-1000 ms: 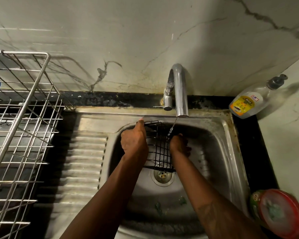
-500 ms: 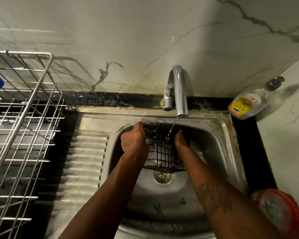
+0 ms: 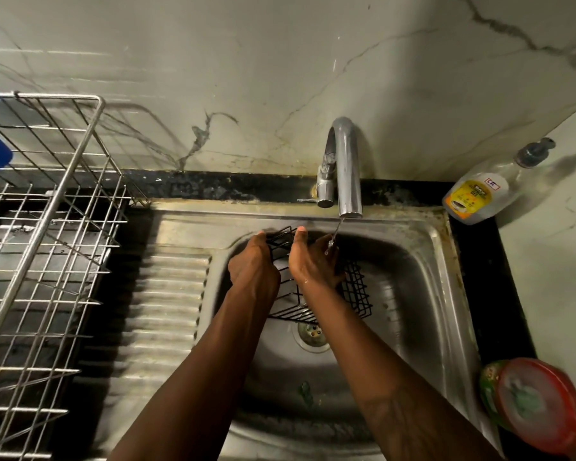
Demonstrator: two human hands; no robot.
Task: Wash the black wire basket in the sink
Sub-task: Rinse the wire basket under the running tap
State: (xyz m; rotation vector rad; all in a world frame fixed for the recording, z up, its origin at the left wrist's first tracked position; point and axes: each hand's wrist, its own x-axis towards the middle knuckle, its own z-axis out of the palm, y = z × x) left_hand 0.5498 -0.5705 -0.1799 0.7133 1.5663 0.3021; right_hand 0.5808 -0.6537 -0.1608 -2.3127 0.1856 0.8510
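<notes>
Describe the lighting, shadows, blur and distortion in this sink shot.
Head view: dim, warm light, the sink darkest under its back wall; head view: the soap bottle casts a hard shadow on the right wall, the wire rack a streaked one behind it; head view: glare streaks the faucet; the red-lidded container is blurred, the black wire basket sharp; wide-angle bowing at the edges.

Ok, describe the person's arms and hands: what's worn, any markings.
Both hands, left hand and right hand, are bare: no gloves, rings or watch visible. The forearms are bare too, with no sleeves in view. The right forearm carries a dark, blurry tattoo-like marking; the left forearm shows none.
</notes>
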